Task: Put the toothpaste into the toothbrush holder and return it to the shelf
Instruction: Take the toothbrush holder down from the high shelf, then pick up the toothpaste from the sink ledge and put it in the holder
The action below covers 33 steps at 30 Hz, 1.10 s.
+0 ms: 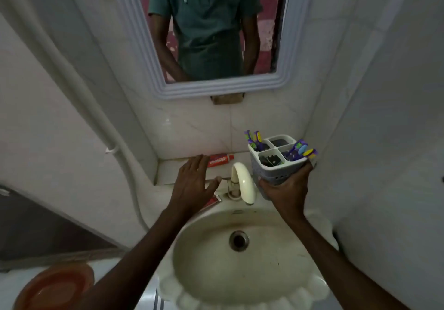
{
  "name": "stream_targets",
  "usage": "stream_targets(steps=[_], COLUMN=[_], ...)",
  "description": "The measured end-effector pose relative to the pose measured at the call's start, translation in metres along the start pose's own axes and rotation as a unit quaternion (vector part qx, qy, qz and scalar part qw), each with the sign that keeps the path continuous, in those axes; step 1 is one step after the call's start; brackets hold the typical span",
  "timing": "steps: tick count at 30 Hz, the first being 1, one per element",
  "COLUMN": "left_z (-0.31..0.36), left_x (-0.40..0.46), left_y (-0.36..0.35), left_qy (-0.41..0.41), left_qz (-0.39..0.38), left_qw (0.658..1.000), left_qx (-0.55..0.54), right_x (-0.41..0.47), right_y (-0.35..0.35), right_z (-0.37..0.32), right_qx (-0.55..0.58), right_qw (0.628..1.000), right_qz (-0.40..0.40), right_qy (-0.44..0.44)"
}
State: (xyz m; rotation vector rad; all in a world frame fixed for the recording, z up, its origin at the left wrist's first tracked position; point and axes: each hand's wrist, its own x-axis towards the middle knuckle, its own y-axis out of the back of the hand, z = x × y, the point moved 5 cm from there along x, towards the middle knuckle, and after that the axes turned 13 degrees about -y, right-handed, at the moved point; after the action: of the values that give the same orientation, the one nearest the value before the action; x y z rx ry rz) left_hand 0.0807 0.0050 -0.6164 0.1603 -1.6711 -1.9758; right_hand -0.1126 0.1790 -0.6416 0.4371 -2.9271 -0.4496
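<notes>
The right hand grips the grey four-compartment plastic toothbrush holder; the left hand, fingers spread and empty, hovers near the red toothpaste tube.

Two toothpaste tubes, one four-slot holder (brushes uncountable), one tap.

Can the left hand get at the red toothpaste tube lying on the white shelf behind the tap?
Probably yes. The open left hand hovers beside the red toothpaste tube on the white shelf, with nothing between them.
</notes>
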Motion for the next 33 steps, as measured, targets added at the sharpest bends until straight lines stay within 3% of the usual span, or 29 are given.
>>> stream_targets(steps=[10,16,24,29,33], left_z=[-0.035,-0.047,-0.059,-0.064,-0.030], left_x=[-0.030,-0.040,-0.045,-0.039,-0.002], left_y=[-0.087,-0.104,-0.099,-0.059,-0.001], left_qy=[0.052,0.049,0.084,0.149,0.118], left_qz=[-0.148,-0.189,-0.150,-0.031,0.060], left_qw=[0.988,0.980,0.985,0.983,0.966], left_qx=[-0.003,0.049,-0.010,-0.107,-0.221], right_x=[-0.017,-0.023,-0.028,-0.031,-0.030], right_y=[-0.024,-0.034,-0.037,-0.036,-0.037], right_z=[0.089,0.104,0.107,0.107,0.106], right_qx=[-0.047,-0.068,-0.034,-0.045,-0.039], right_qw=[0.997,0.994,0.995,0.995,0.995], right_qz=[0.006,0.030,0.043,0.045,0.040], right_qy=[-0.060,-0.079,-0.084,-0.072,-0.081])
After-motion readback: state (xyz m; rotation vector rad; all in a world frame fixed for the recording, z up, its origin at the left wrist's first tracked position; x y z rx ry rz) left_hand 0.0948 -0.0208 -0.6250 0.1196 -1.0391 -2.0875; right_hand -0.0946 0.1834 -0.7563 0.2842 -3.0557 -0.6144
